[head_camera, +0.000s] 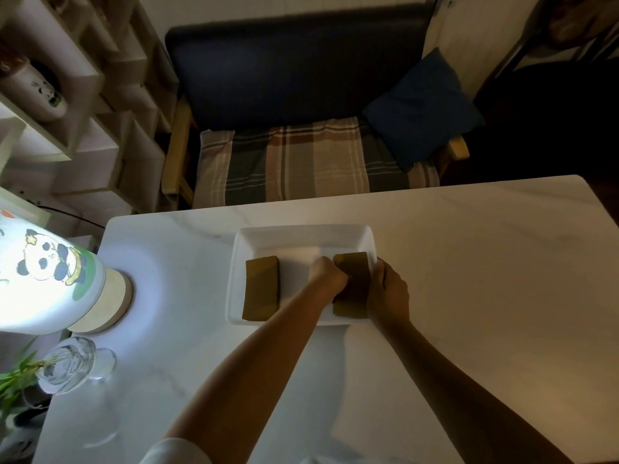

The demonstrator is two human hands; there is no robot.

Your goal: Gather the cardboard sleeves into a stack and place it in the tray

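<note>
Inside the glossy white rectangular tray (365, 234), both hands, left (328, 274) and right (390, 291), clench a flat brown cardboard stack (351, 262), another stack (261, 289) lying apart

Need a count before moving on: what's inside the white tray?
Inside the white tray: left sleeve stack, and right sleeve stack between both hands; their count is hidden.

Brown cardboard sleeves (261, 288) lie in a white tray (303, 234) (white marbled table (469, 262)).

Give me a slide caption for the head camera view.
Both hands, left hand and right hand, hold a cardboard sleeve stack inside the white tray.
</note>
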